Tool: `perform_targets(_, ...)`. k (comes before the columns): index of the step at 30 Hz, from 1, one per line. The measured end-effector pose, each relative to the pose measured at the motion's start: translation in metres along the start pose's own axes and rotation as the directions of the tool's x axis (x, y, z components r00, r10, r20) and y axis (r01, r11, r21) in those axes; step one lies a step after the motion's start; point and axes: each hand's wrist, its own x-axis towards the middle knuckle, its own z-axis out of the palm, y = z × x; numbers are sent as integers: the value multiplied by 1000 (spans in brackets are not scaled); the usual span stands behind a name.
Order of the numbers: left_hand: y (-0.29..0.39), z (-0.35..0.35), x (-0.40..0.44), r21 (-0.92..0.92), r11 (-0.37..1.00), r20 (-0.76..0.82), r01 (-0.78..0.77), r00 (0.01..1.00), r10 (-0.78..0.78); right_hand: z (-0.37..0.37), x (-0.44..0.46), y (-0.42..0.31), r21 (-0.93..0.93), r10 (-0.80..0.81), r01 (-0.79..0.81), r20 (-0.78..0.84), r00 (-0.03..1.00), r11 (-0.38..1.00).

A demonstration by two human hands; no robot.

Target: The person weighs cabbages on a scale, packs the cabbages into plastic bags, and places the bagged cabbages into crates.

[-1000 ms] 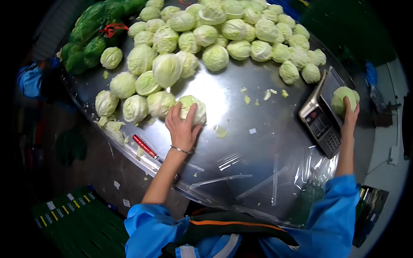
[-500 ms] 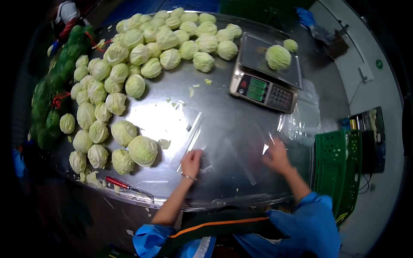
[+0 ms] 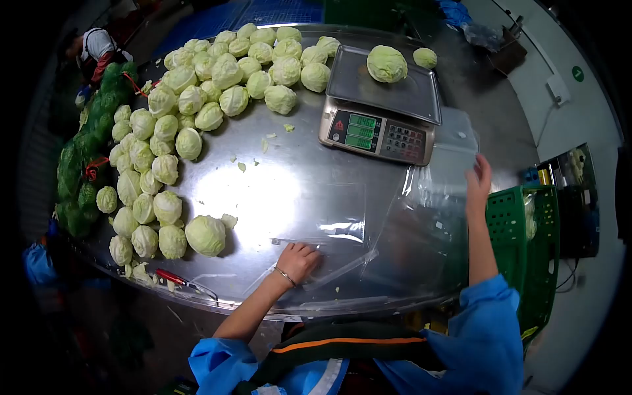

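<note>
Clock read on the view, 12 at top. Key relation: clear bag (image 3: 345, 229) lies flat on the surface (image 3: 316, 158), at 1 o'clock from the left hand (image 3: 299, 263); left is the nearer hand, right well apart at 2 from it. Bag's long axis looks roughly 9–3, far outline lost in glare. Left fingers curled, close together, at the bag's near edge; can't tell if film is pinched. Right hand (image 3: 479, 187) is up by the bag pile (image 3: 454, 131), pile at 11 from its fingers, just beside; thumb and fingers look slightly apart, can't tell if they grip any film. Scale (image 3: 378, 125) at 10 from the right hand, cabbage (image 3: 387, 64) on its pan. Crate (image 3: 507, 217) at 5. Red-handled knife (image 3: 174, 277) near 9 from the left hand, loose cabbage (image 3: 205, 236) between 9 and 10.
</note>
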Motion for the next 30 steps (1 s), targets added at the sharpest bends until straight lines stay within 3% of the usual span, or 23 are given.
perform_targets(2, 7, 6, -1, 36, 992, 101, 123, 987, -126, 45, 52, -34, 130, 68, -80, 94, 993, 988)
perform_targets(4, 12, 5, -2, 34, 975, 157, 219, 962, -221, 96, 103, -50, -96, -53, 68, 153, 987, 993)
perform_targets(6, 17, 0, -2, -33, 983, 43, 181, 983, -179, 160, 161, -35, -236, -148, 184, 160, 976, 954)
perform_targets(7, 19, 0, -5, -59, 985, -18, 165, 986, -166, 188, 182, -37, -270, -100, 152, 198, 975, 951)
perform_targets(10, 22, 13, -20, -141, 952, 52, 272, 962, -267, 258, 222, -25, -508, 8, 153, 300, 954, 848)
perform_targets(13, 39, 8, -13, -135, 895, -14, 425, 902, -431, 267, 250, -21, -482, 30, 166, 372, 928, 860)
perform_targets(15, 43, 24, -22, -121, 867, -36, 483, 871, -490, 259, 277, 11, -258, -39, 145, 374, 926, 955)
perform_targets(17, 37, 42, -33, -108, 878, 3, 467, 883, -469, 230, 226, -30, 88, 192, -235, 341, 920, 968)
perform_targets(18, 36, 39, -34, -92, 894, 1, 438, 898, -439, 219, 224, -6, 389, 130, -384, 541, 831, 837)
perform_targets(19, 39, 36, -37, -77, 905, 4, 418, 908, -419, 198, 199, -3, 514, 48, -505, 666, 744, 693)
perform_targets(20, 40, 27, -37, -52, 927, 39, 371, 928, -370, 172, 162, -4, 530, 110, -720, 766, 633, 448)
perform_targets(21, 41, 27, -40, -102, 934, 43, 342, 940, -340, 138, 126, 13, 520, 66, -791, 821, 567, 321)
perform_targets(23, 39, 33, -49, -189, 949, 48, 251, 968, -246, 86, 13, 28, 484, -38, -818, 867, 498, 310)
perform_targets(24, 40, 31, -48, -146, 958, 38, 247, 969, -244, 84, -50, 4, 488, -194, -806, 873, 448, 335)
perform_targets(25, 45, 31, -46, -107, 965, 27, 239, 971, -237, 80, -105, -8, 440, -109, -800, 893, 436, 408)
perform_targets(27, 57, 27, -41, -76, 961, 33, 267, 964, -265, 65, -179, -15, 68, 42, -949, 995, 85, 307)
perform_targets(29, 70, 13, -39, -88, 937, 68, 339, 940, -334, 65, -225, -36, -29, 121, -977, 993, -3, 214)
perform_targets(30, 74, 11, -43, 25, 949, 19, 315, 949, -315, 66, -237, -45, -29, 212, -984, 977, 9, 175)
